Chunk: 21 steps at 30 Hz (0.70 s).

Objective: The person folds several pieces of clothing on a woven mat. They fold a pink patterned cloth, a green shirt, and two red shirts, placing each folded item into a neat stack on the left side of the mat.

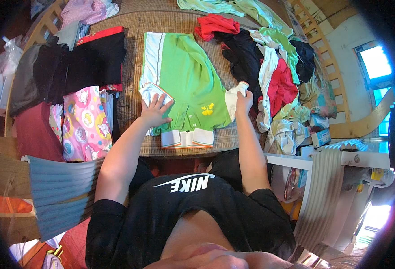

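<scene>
A green polo shirt (pixel 180 77) with white panels lies spread before me, its white collar (pixel 187 139) towards my body. On its front sits a small yellow emblem (pixel 207 109). The left side is folded inward, so a white strip runs along that edge. My left hand (pixel 156 111) rests with fingers spread on the folded white sleeve (pixel 153 91) and the green cloth beside it. At the other side, my right hand (pixel 244 102) grips the white right-side sleeve (pixel 232 97) near its orange-trimmed cuff.
A woven mat (pixel 133 67) lies under the clothes. Folded dark garments (pixel 95 59) and a pink printed garment (pixel 87 124) are stacked at left. Loose clothes, including a red garment (pixel 282 87) and a black one (pixel 242 50), are heaped at right. Wooden rails (pixel 335 75) border the bed.
</scene>
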Motion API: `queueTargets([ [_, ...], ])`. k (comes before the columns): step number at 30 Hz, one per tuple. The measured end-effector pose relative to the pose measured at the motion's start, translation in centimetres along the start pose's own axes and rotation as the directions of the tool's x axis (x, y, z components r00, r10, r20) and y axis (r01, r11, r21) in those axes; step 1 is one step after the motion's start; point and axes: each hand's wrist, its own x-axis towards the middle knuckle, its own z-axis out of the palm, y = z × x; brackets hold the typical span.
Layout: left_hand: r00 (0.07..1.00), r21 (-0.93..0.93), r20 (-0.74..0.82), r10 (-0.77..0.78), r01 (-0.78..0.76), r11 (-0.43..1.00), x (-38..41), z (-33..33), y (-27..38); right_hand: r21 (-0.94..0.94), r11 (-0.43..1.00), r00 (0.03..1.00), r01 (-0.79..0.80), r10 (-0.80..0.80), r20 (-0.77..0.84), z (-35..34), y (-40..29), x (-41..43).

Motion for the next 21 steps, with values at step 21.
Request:
queueTargets([
  [21,0.991,-0.158,-0.137,0.007,-0.028,0.987,-0.4,-1.5,0.2,-0.479,0.854,0.845,0.204,0.093,0.526,2.4,5.3,-0.5],
])
